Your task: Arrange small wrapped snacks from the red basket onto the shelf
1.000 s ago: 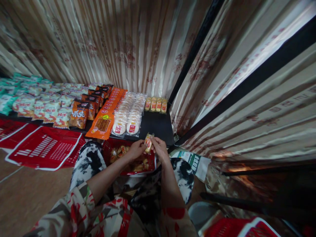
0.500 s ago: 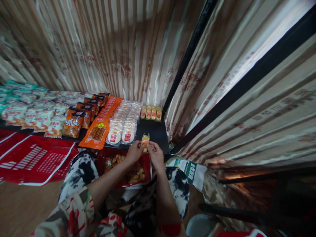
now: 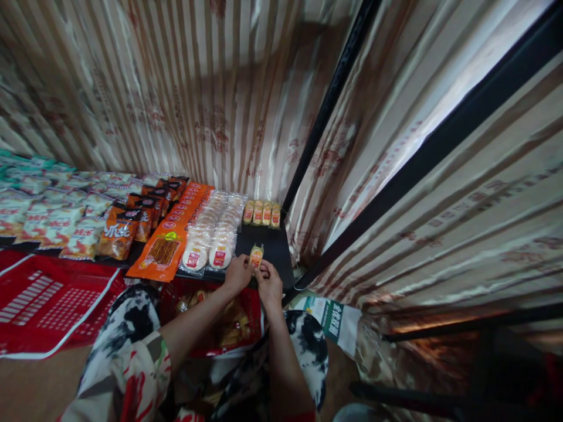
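Note:
Between my two hands is a small wrapped snack in yellow packaging with a red and orange label [image 3: 256,255], held upright over the front of the black shelf [image 3: 277,249]. My left hand [image 3: 240,274] pinches its lower left side, and my right hand [image 3: 268,281] grips its lower right. Several matching yellow packs [image 3: 261,213] stand in a row at the back right of the shelf. Just left of my hands lie two rows of clear-wrapped round white crackers [image 3: 220,256]. Below my forearms, more gold-wrapped packs [image 3: 235,328] sit in a red basket [image 3: 257,308].
An orange snack bag [image 3: 165,249], orange-brown bags [image 3: 118,231] and white bags [image 3: 83,236] line the shelf leftward. A red perforated basket [image 3: 57,302] stands below. Black poles [image 3: 334,99] and a striped curtain [image 3: 229,88] border the shelf. A green-and-white package [image 3: 334,319] lies at right.
The camera view has shifted, so the shelf sits slightly lower and further left. Both hands keep hold of the same yellow pack, with fingers slightly shifted on it.

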Demonstrator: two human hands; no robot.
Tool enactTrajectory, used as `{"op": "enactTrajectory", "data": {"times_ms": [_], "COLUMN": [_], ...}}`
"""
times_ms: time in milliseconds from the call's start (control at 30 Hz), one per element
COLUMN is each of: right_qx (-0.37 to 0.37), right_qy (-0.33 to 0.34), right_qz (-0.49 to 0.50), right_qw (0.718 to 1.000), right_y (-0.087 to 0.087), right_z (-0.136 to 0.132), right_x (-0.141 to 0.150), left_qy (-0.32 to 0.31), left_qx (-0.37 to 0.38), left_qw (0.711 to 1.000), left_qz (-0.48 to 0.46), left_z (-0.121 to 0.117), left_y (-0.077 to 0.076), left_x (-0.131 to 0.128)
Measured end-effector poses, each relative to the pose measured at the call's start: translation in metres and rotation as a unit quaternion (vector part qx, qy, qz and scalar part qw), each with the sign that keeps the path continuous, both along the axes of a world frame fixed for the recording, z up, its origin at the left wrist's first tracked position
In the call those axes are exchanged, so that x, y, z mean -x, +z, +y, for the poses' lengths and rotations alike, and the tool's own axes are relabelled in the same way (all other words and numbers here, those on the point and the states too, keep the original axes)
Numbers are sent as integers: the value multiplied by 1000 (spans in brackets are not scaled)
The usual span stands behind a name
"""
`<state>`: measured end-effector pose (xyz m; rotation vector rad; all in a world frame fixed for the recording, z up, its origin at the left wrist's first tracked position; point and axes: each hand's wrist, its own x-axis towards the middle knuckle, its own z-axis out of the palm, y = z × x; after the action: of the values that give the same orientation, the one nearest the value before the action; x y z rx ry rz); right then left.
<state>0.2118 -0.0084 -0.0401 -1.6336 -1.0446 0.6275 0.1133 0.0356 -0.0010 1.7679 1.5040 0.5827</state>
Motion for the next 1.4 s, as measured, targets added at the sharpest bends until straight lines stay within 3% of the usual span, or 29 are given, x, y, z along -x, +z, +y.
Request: {"op": "enactTrajectory", "data": {"times_ms": [200,533,800,967,1200,1400], "right_qx": [52,106,114,76,40,28], "right_qy": [1,-1,12,14,7,18], "right_qz": [-94,-224,-210,-186,-157,-171], "right_qw": [994,969,971,980,987,985], "right_y": [5,20,22,13,1,-4], "right_z": [13,47,77,91,111,122], "right_x": [-2,-11,-18,-21,-25,-28], "left_qy": [-5,-7,32,45,85,78], "left_qx": [9,26,25,25,13,-22], "left_qw": [995,995,998,999,996,997], "left_qz": [98,95,49,3,11,9], "left_z": [6,21,36,47,59,66], "left_y": [15,20,24,23,24,15], "left_x": [-4,-17,-30,-36,-45,-50]}}
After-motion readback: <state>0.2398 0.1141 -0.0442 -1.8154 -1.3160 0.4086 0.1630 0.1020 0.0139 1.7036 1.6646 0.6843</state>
